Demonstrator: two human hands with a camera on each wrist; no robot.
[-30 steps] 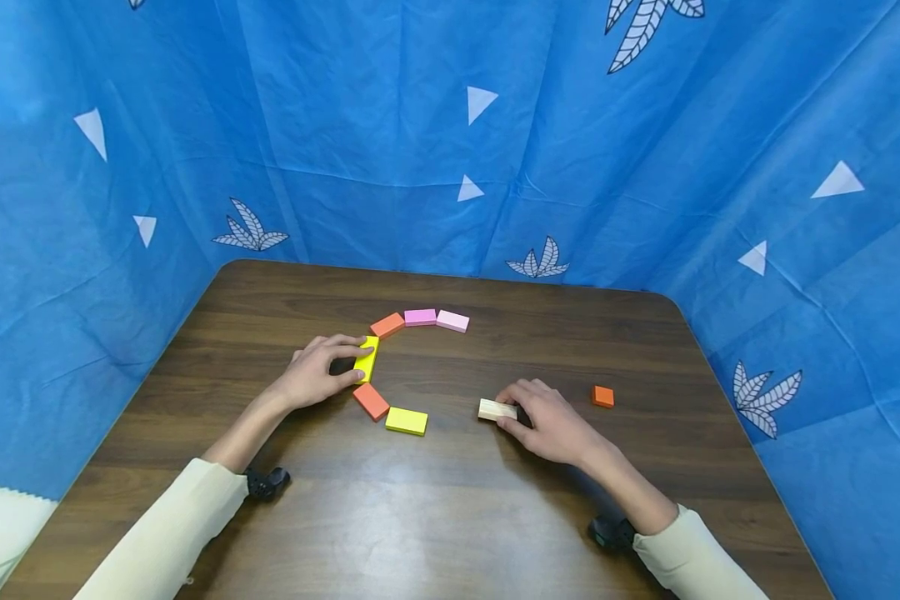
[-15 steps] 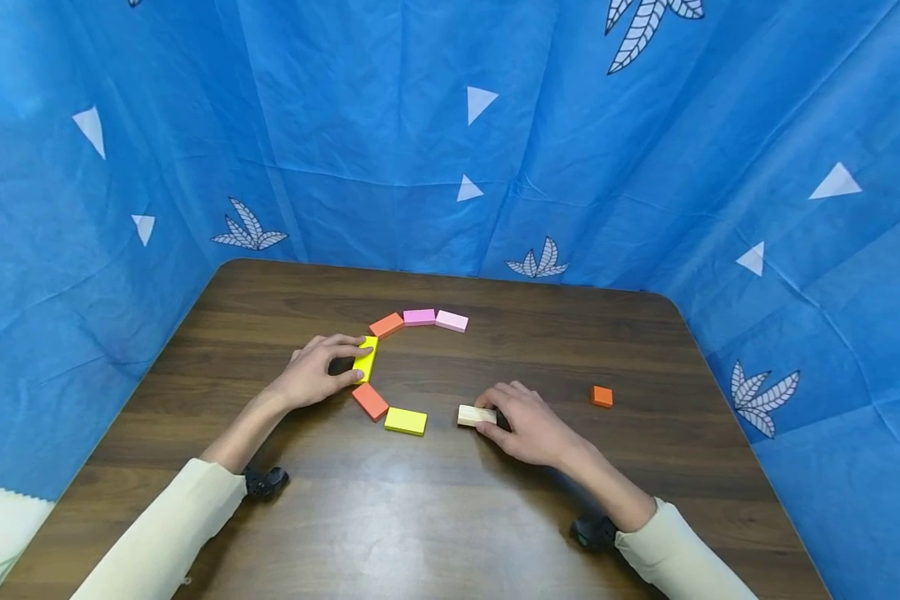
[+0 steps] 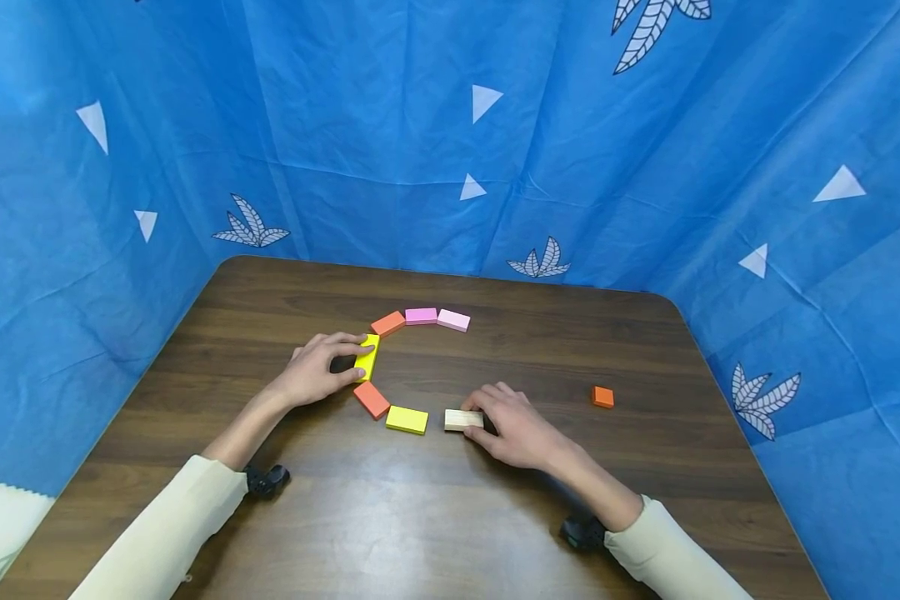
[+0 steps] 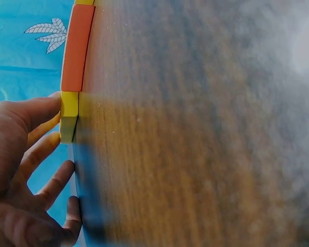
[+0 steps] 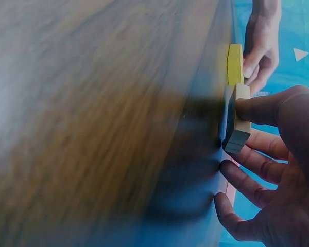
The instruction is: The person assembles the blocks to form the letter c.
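My left hand (image 3: 317, 372) holds a yellow block (image 3: 369, 354) between thumb and fingers at the left of a curved row. In the left wrist view, the thumb and fingers (image 4: 41, 149) meet that block's end, beside a red-orange block (image 4: 78, 49). My right hand (image 3: 513, 425) pinches a plain wooden block (image 3: 456, 420) low over the table, thumb on the near side. A small gap separates it from another yellow block (image 3: 407, 420). In the right wrist view, the wooden block (image 5: 240, 121) is tilted, one end toward the yellow block (image 5: 235, 64).
Orange (image 3: 388, 324), magenta (image 3: 421, 317) and pale pink (image 3: 453, 321) blocks curve along the far side. A red-orange block (image 3: 372, 400) joins the near side. A separate orange block (image 3: 603, 397) lies at right. Blue curtains (image 3: 390, 150) enclose the brown table (image 3: 540, 333).
My right hand has moved left with the wooden block, closing most of the distance to the near yellow block. The left hand has stayed on its yellow block.
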